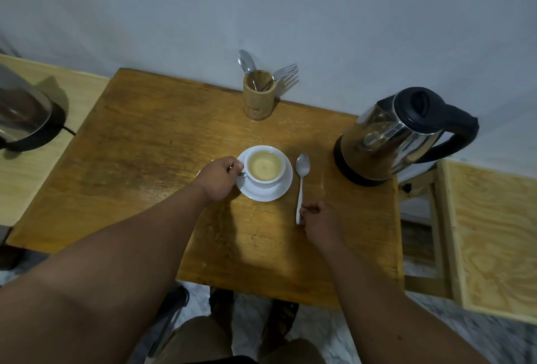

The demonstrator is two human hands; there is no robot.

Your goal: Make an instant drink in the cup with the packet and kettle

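Note:
A white cup point(265, 166) holding pale yellowish liquid stands on a white saucer point(283, 186) in the middle of the wooden table point(145, 160). My left hand point(219, 177) grips the cup's handle on its left side. A metal spoon point(301, 183) lies on the table just right of the saucer, bowl pointing away. My right hand point(318, 219) pinches the near end of its handle. A steel kettle point(389, 138) with a black lid and handle stands at the table's right side. A sliver of something white shows behind my left hand; no packet is recognisable.
A wooden holder point(258, 99) with a spoon and a fork stands at the table's back edge against the wall. A second steel kettle point(23, 113) sits on a pale side table at left. A light wooden stand point(491, 235) is at right. My legs show below the table.

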